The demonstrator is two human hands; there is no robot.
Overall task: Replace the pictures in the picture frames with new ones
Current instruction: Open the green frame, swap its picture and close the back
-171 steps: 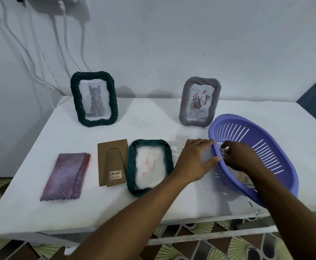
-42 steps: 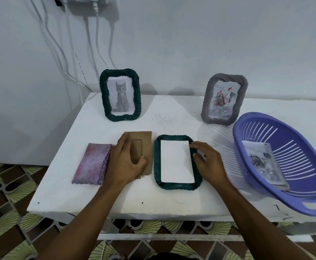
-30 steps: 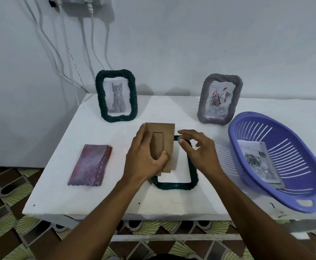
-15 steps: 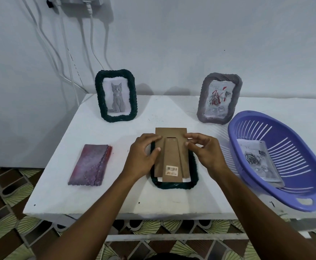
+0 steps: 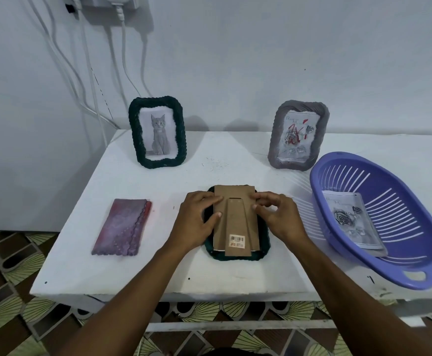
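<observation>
Backing board: I am setting the brown backing board point(image 5: 235, 217), stand side up, into the dark green frame point(image 5: 238, 256), which is lying face down at lower centre of the picture.
Seating: The board's top edge is reaching the frame's upper rim, and a thin white sheet edge point(image 5: 218, 250) is showing under its lower edge. I judge it is not yet fully home.
Left hand: My left hand point(image 5: 197, 222) is pressing the board's left edge with fairly straight fingers and gripping nothing.
Right hand: My right hand point(image 5: 279, 217) is working the board's upper right edge with bent fingertips. I cannot tell whether they are pinching or only pressing.
Method advised: I am aiming for even pressure on both sides and for squaring the board inside the rim. The sheet beneath must not shift or crease.
Surroundings: A pink frame point(image 5: 122, 227) is lying at lower left. A cat frame point(image 5: 157, 132) and a grey frame point(image 5: 298, 136) are standing at upper centre. A purple basket point(image 5: 415, 268) at right is holding a rose picture point(image 5: 351, 222).
</observation>
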